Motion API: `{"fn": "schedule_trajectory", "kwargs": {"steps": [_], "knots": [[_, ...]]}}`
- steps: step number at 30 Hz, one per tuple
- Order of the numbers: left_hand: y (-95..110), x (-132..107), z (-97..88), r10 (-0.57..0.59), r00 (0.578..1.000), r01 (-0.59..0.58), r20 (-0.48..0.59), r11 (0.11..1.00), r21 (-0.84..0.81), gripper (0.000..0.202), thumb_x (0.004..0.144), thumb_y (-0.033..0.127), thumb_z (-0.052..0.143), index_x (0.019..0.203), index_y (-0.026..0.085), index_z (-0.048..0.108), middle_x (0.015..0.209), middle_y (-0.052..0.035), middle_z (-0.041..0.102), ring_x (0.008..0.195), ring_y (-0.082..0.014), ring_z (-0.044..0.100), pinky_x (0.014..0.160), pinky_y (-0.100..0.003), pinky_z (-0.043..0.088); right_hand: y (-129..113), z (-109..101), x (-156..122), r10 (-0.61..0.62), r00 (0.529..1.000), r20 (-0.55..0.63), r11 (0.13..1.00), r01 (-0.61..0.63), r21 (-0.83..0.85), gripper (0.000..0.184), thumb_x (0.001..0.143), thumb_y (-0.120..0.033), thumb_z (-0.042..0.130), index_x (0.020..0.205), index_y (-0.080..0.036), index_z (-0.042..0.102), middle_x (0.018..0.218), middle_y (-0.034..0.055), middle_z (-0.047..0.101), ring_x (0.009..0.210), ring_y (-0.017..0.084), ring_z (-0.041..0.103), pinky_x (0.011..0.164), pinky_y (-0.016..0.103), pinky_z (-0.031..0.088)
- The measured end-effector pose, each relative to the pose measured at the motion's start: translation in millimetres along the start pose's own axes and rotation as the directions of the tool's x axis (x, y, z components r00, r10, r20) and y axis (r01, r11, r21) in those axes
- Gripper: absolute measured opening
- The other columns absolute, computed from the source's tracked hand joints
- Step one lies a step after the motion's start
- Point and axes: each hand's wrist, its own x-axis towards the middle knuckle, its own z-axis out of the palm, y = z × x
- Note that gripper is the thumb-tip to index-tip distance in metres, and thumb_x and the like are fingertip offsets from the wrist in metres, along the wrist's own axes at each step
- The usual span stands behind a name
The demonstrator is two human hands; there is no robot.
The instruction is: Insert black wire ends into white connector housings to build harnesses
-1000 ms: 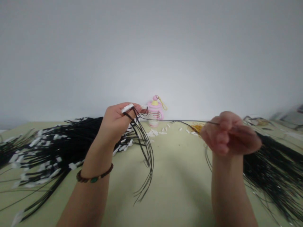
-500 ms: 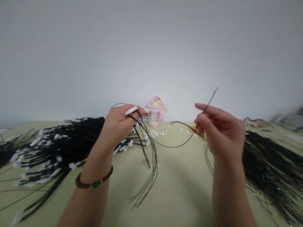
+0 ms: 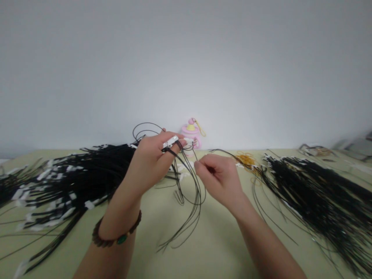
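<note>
My left hand (image 3: 152,161), with a beaded bracelet (image 3: 109,238) at its wrist, is closed on a black wire harness. One white connector (image 3: 170,143) lies across its fingers. A second white connector (image 3: 189,142) sticks out past the fingertips. Thin black wires (image 3: 199,197) hang from the hand in loose curves, their ends over the table. Close to the right of the second connector, my right hand (image 3: 222,176) is in a pinch on a thin black wire. Its fingers hide the wire's tip, so I cannot tell if it touches the connector.
A large heap of black cables with white connectors (image 3: 87,178) covers the table's left. Bundles of black wires (image 3: 314,197) lie on the right. At the back are a pink cup (image 3: 190,131), orange-yellow bands (image 3: 246,159) and small white pieces. A pale wall (image 3: 186,69) stands behind.
My right hand has come left and lower with the wire, from well apart to close beside the left hand. My left hand has shifted slightly right, and the hanging wires have swung with it.
</note>
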Motion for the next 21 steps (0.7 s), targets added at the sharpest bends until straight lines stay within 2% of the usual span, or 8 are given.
{"fn": "schedule_trajectory", "kwargs": {"steps": [4, 10, 17, 21], "knots": [[0.5, -3.2, 1.8, 0.066, 0.998, -0.066, 0.021, 0.998, -0.005, 0.025, 0.09, 0.038, 0.052, 0.104, 0.028, 0.071, 0.09, 0.0024, 0.075, 0.086, -0.0231, 0.069, 0.105, -0.041, 0.042, -0.2, -0.1, -0.2, 0.036, 0.999, 0.0, 0.999, -0.036, -0.002, 0.033, 0.079, -0.012, 0.051, 0.051, -0.016, 0.035, 0.05, -0.0067, 0.031, 0.048, 0.004, 0.031, 0.05, 0.02, 0.022], [-2.1, -4.2, 2.9, 0.134, 0.991, -0.135, 0.015, 0.989, 0.059, 0.027, 0.089, 0.038, 0.053, 0.109, 0.029, 0.069, 0.087, 0.0016, 0.075, 0.076, -0.0238, 0.069, 0.106, -0.046, 0.041, -0.9, -1.3, 0.2, 0.075, 0.997, -0.012, 0.997, -0.075, -0.001, 0.033, 0.077, -0.013, 0.05, 0.049, -0.016, 0.033, 0.048, -0.0069, 0.028, 0.047, 0.004, 0.029, 0.049, 0.02, 0.021], [2.1, -5.3, 4.3, 0.152, 0.988, -0.152, -0.004, 0.987, 0.05, 0.025, 0.091, 0.031, 0.055, 0.108, 0.019, 0.07, 0.097, -0.0023, 0.075, 0.088, -0.0204, 0.071, 0.114, -0.038, 0.032, -0.5, -3.9, 1.7, 0.105, 0.994, 0.005, 0.994, -0.105, 0.0, 0.033, 0.077, -0.015, 0.05, 0.048, -0.016, 0.035, 0.047, -0.0067, 0.029, 0.046, 0.004, 0.029, 0.047, 0.02, 0.021], [2.7, -5.5, 6.0, 0.202, 0.979, -0.202, 0.011, 0.975, 0.089, 0.024, 0.092, 0.028, 0.053, 0.109, 0.02, 0.068, 0.103, -0.0039, 0.074, 0.09, -0.0189, 0.07, 0.116, -0.038, 0.029, -1.7, -5.1, 1.0, 0.136, 0.991, -0.007, 0.991, -0.136, 0.019, 0.031, 0.076, -0.017, 0.05, 0.047, -0.017, 0.038, 0.045, -0.0067, 0.032, 0.045, 0.004, 0.029, 0.045, 0.019, 0.022]]}}
